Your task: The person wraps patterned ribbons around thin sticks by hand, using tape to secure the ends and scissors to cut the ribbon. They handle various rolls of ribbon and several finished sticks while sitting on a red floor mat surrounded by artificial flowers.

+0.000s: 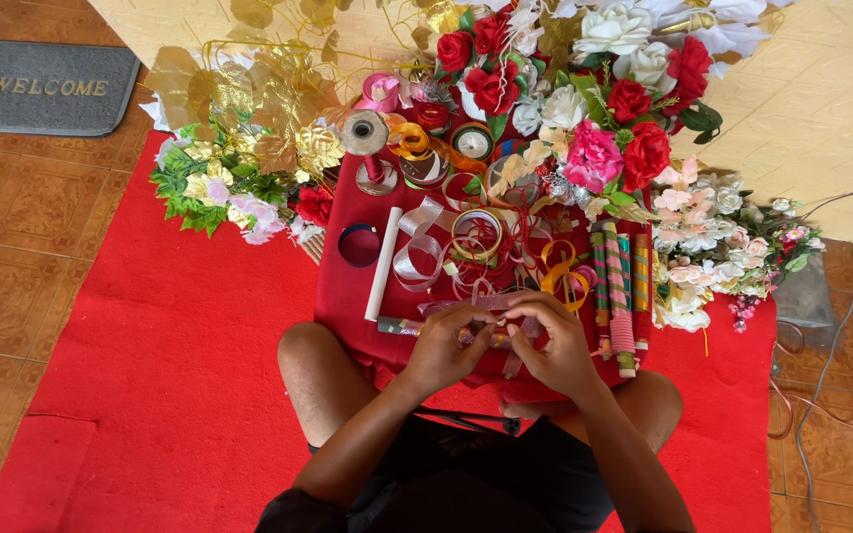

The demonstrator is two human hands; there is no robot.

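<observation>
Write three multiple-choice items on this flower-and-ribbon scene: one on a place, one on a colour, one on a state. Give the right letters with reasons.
1. Where does the grey doormat lie?
A. top left, on the tiled floor
B. under the low table
C. on the person's lap

2. What colour is the cloth over the low table?
A. blue
B. red
C. white

3. How are the left hand and right hand placed?
A. both flat on the carpet
B. one raised to the flowers
C. close together, pinching a pale ribbon strip

Answers: 1 A, it sits on brown tiles beyond the red carpet. 2 B, the cover is red. 3 C, the fingers of both hands meet on the strip.
</observation>
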